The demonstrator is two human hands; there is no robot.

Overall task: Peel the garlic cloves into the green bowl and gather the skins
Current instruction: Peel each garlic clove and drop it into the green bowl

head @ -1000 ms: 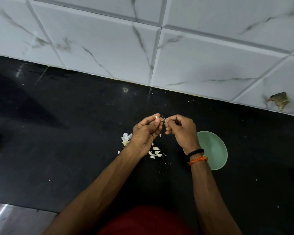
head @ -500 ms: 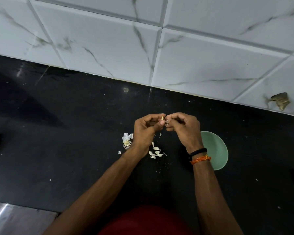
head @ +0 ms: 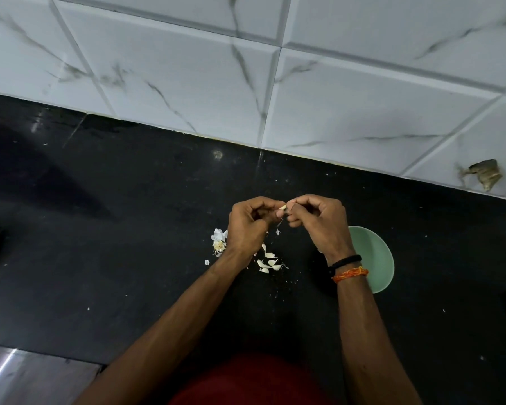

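Observation:
My left hand (head: 247, 226) and my right hand (head: 319, 222) meet above the black counter, fingertips together. Between them they pinch a small pale garlic clove (head: 282, 206); a thin strip of skin (head: 278, 229) dangles below it. Several loose garlic cloves (head: 268, 263) lie on the counter under my left wrist. A white clump of garlic skins and root (head: 219, 242) sits just left of my left hand. The green bowl (head: 374, 258) stands to the right, partly hidden by my right wrist; its inside shows nothing.
The black counter (head: 114, 229) meets a white marbled tile wall (head: 246, 83) at the back. A chipped brown patch (head: 484, 173) marks the wall at right. Small skin flecks (head: 284, 287) dot the counter. A steel edge (head: 18, 372) shows at the bottom left.
Both hands stay close together and have shifted slightly right. The fingers have worked on the clove, and a strip of skin now hangs below it.

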